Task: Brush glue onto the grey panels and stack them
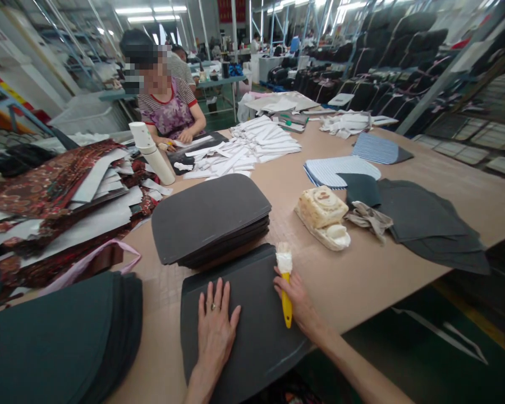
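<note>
My left hand lies flat with fingers spread on a dark grey panel at the table's near edge. My right hand is closed round a glue brush with a yellow handle, its bristles up and white with paste, over the panel's right side. Just beyond stands a stack of dark grey rounded panels. To the right of that stack sits a cut-open plastic container, crusted with white paste. A crumpled rag lies beside the container.
Dark green panels are stacked at left, below patterned red fabric pieces. White strips lie heaped farther back, near a co-worker and a cream bottle. Grey pieces and striped pieces lie at right.
</note>
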`<control>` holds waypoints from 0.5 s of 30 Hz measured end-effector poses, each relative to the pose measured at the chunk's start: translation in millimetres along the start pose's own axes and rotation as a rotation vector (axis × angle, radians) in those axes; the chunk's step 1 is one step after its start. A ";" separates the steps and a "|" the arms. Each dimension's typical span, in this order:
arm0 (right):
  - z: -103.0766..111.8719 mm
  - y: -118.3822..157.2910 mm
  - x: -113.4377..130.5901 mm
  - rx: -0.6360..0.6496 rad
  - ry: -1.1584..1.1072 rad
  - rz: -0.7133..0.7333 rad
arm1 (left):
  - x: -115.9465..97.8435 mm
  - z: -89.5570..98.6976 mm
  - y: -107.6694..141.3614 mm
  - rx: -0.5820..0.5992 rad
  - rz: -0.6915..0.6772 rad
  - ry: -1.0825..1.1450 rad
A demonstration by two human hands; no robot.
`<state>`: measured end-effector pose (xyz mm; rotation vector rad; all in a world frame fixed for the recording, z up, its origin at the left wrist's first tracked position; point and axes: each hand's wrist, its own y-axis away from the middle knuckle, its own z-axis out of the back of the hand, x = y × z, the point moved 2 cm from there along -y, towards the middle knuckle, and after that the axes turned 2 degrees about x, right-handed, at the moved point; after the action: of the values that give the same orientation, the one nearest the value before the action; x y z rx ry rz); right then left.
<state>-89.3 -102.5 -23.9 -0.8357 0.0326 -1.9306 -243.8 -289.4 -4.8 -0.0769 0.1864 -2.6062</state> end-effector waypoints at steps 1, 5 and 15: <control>0.8 2.4 -4.8 0.002 0.036 0.010 | -1.1 -0.2 0.5 0.006 0.001 0.006; 15.4 13.2 -25.0 -0.112 0.179 -0.021 | 0.5 3.4 2.7 0.040 0.026 0.038; -52.3 12.7 19.1 -0.043 -0.022 0.242 | -8.6 27.4 21.4 -0.034 0.248 0.268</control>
<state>-114.0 -141.0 -58.0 -0.8415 0.1557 -1.6980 -223.2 -306.5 19.0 0.2688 0.3147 -2.3570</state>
